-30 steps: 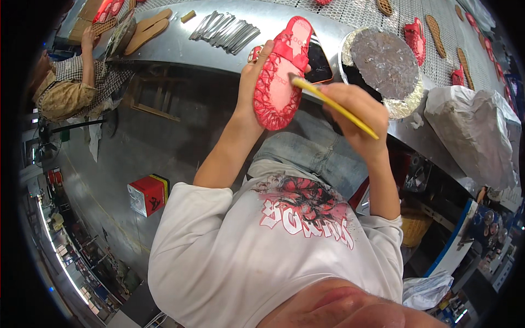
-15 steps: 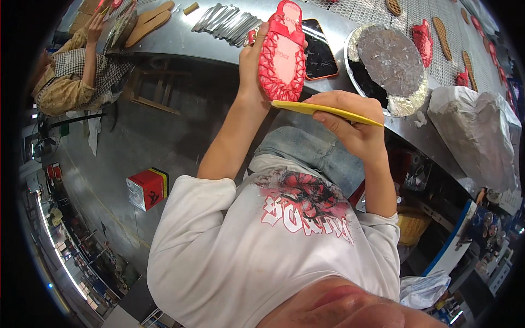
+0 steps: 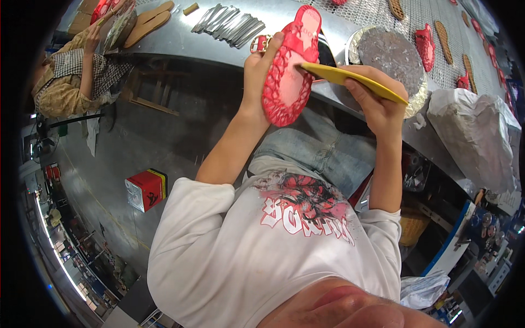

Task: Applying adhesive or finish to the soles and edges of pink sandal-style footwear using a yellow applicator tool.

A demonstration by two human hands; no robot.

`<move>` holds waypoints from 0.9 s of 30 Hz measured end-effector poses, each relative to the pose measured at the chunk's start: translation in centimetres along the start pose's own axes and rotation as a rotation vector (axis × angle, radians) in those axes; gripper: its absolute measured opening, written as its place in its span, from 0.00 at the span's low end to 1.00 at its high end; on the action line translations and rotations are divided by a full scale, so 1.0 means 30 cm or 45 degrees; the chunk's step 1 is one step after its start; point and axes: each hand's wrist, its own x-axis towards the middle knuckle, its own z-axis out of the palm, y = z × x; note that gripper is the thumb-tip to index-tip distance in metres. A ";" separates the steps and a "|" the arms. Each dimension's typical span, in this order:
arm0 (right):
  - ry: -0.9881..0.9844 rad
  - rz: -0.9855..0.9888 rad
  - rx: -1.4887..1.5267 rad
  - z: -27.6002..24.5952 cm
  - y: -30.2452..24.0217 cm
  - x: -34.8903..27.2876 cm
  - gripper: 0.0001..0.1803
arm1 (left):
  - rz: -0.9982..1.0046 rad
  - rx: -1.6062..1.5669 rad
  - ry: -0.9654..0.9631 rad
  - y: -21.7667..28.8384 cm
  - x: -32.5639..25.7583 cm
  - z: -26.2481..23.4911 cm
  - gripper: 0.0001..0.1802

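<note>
My left hand (image 3: 258, 68) holds a red shoe sole (image 3: 290, 71) upright in front of me, its patterned underside facing me. My right hand (image 3: 377, 101) grips a flat yellow spatula-like tool (image 3: 350, 81) whose tip touches the sole near its upper middle. Both forearms rise from my white printed shirt over my blue jeans.
A metal workbench (image 3: 284, 16) runs along the top with a row of thin metal strips (image 3: 229, 23), tan insoles (image 3: 147, 24), more red soles (image 3: 425, 46) and a round foil-rimmed pan (image 3: 391, 54). A crumpled white bag (image 3: 476, 136) lies right. Another person (image 3: 71, 82) sits upper left. A red box (image 3: 146, 188) stands on the floor.
My left hand has tilted the red sole and brought it lower. The yellow tool rose from below the sole, and its tip now touches the sole's face.
</note>
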 end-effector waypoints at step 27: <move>-0.385 -0.637 -0.674 0.332 0.293 0.617 0.09 | -0.233 -0.784 0.046 0.099 -0.074 -0.412 0.32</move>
